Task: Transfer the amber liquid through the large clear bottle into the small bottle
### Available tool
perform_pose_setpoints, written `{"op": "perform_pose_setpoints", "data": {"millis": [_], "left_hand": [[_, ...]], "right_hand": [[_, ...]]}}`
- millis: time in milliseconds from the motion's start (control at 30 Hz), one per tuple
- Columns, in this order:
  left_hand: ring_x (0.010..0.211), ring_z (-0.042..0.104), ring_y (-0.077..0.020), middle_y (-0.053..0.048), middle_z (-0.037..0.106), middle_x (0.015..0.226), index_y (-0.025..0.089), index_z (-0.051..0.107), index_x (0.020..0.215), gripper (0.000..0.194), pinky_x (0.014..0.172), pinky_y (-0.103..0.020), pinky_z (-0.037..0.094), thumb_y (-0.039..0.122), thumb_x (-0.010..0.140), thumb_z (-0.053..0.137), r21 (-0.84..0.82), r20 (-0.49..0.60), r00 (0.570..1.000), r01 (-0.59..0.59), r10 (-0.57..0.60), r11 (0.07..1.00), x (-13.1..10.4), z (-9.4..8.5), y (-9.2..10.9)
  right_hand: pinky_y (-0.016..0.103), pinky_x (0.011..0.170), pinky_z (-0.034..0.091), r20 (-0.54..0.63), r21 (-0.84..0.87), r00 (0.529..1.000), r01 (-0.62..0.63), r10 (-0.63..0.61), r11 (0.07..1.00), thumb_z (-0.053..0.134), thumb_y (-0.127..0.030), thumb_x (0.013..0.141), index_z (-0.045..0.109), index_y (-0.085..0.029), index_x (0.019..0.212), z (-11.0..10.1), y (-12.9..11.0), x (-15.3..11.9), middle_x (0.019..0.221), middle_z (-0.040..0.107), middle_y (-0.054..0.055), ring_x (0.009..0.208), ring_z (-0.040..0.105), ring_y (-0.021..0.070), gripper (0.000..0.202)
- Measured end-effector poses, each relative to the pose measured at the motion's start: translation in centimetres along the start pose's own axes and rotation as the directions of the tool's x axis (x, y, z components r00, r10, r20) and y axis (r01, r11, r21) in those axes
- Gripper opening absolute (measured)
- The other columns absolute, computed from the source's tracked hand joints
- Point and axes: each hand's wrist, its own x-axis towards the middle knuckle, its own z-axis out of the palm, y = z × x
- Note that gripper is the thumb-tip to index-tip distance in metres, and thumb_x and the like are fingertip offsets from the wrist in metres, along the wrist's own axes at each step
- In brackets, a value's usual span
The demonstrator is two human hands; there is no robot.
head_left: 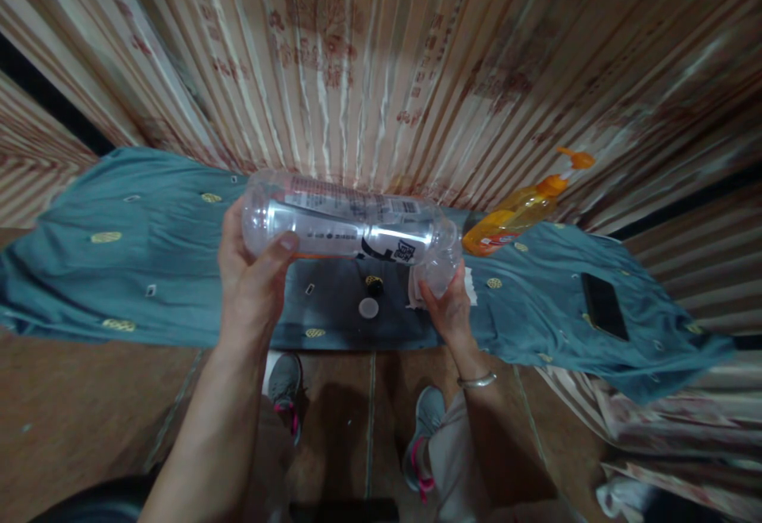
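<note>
A large clear plastic bottle (333,225) with a printed label lies sideways in the air above the covered table, held at both ends. My left hand (253,265) is wrapped round its broad left end, with the thumb across the front. At the narrower right end, my right hand (448,301) is closed on the clear shoulder and neck; whether the neck is capped I cannot tell. Below the bottle, a small black cap (375,288) and a round whitish disc (368,308) lie on the cloth. A folded white tissue (470,286) is partly hidden behind my right hand.
A teal patterned cloth (178,269) covers the narrow table. An orange pump bottle (512,221) stands at the back right, and a black phone (604,305) lies farther right. A striped curtain (369,71) hangs close behind. My shoes (286,384) are on the tiled floor below.
</note>
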Motion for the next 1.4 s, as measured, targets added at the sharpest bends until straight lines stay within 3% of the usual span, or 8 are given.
{"op": "perform_pose_setpoints", "data": {"millis": [333, 633, 933, 1133, 1400], "left_hand": [[0.093, 0.066, -0.019, 0.002, 0.069, 0.108, 0.033, 0.071, 0.112, 0.061, 0.105, -0.055, 0.053, 0.034, 0.056, 0.094, -0.012, 0.003, 1.0, -0.009, 0.009, 1.0, 0.0, 0.0, -0.22], [0.094, 0.066, -0.0188, 0.001, 0.069, 0.108, 0.033, 0.069, 0.114, 0.063, 0.1, -0.05, 0.056, 0.04, 0.057, 0.094, 0.033, 0.019, 1.0, -0.013, 0.012, 0.999, -0.08, -0.3, -0.27], [0.097, 0.065, -0.0211, 0.0, 0.068, 0.112, 0.031, 0.066, 0.116, 0.062, 0.106, -0.053, 0.052, 0.039, 0.06, 0.092, 0.041, 0.025, 0.999, -0.026, 0.025, 0.999, -0.16, -0.03, -0.07], [0.1, 0.066, -0.0232, -0.001, 0.068, 0.113, 0.029, 0.065, 0.115, 0.066, 0.106, -0.054, 0.051, 0.042, 0.056, 0.094, 0.061, -0.015, 1.0, -0.01, 0.011, 0.998, -0.11, -0.1, 0.02], [0.105, 0.068, -0.0244, 0.0, 0.068, 0.116, 0.037, 0.065, 0.117, 0.057, 0.101, -0.049, 0.057, 0.043, 0.065, 0.088, 0.104, 0.073, 0.995, -0.075, 0.068, 0.992, -0.04, -0.64, -0.4]], "right_hand": [[0.06, 0.114, 0.043, 0.004, -0.001, 1.0, -0.002, 0.002, 1.0, 0.058, -0.048, 0.08, 0.027, -0.006, 0.152, 0.11, 0.13, 0.08, 0.151, 0.05, 0.026, 0.141, 0.05, 0.0369, 0.09], [0.06, 0.114, 0.043, -0.007, -0.005, 1.0, 0.003, -0.003, 1.0, 0.058, -0.05, 0.081, 0.026, -0.009, 0.153, 0.13, 0.2, 0.0, 0.152, 0.049, 0.025, 0.141, 0.05, 0.0362, 0.089], [0.059, 0.114, 0.043, -0.002, -0.01, 1.0, 0.011, -0.011, 1.0, 0.059, -0.049, 0.082, 0.026, -0.009, 0.154, 0.11, 0.25, -0.07, 0.152, 0.049, 0.024, 0.141, 0.051, 0.0355, 0.089], [0.06, 0.116, 0.042, 0.006, -0.012, 1.0, 0.004, -0.004, 1.0, 0.058, -0.051, 0.081, 0.026, -0.008, 0.153, 0.07, 0.21, 0.03, 0.153, 0.048, 0.025, 0.143, 0.049, 0.0357, 0.09], [0.06, 0.116, 0.041, 0.0, 0.003, 1.0, 0.001, -0.001, 1.0, 0.06, -0.048, 0.08, 0.027, -0.008, 0.152, 0.03, -0.06, 0.02, 0.154, 0.048, 0.025, 0.143, 0.048, 0.0354, 0.089]]}}
